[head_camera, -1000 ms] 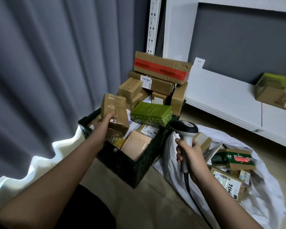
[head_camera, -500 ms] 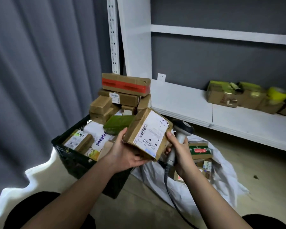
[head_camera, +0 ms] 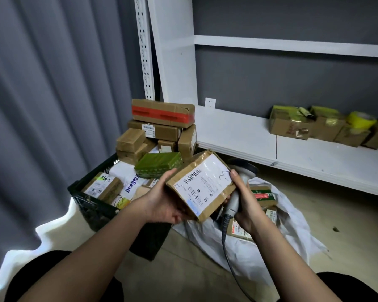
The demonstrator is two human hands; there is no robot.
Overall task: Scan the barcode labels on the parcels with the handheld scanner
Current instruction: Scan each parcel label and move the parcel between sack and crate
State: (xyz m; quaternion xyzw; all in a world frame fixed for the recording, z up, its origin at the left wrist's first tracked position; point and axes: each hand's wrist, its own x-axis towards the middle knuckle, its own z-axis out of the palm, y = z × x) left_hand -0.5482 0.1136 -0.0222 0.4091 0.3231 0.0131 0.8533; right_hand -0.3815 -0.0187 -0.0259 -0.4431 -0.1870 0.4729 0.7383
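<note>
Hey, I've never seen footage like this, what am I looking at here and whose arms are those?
There is no machine here: a camera worn on a person's head looks forward and down at their own bare arms. The left hand grips a brown cardboard parcel, white barcode label facing up. The right hand holds a grey handheld scanner on a cable, with one of its fingers touching the parcel's edge. On the floor sit a dark crate heaped with parcels and a white sack holding more. Other boxes stand on a white shelf.
</note>
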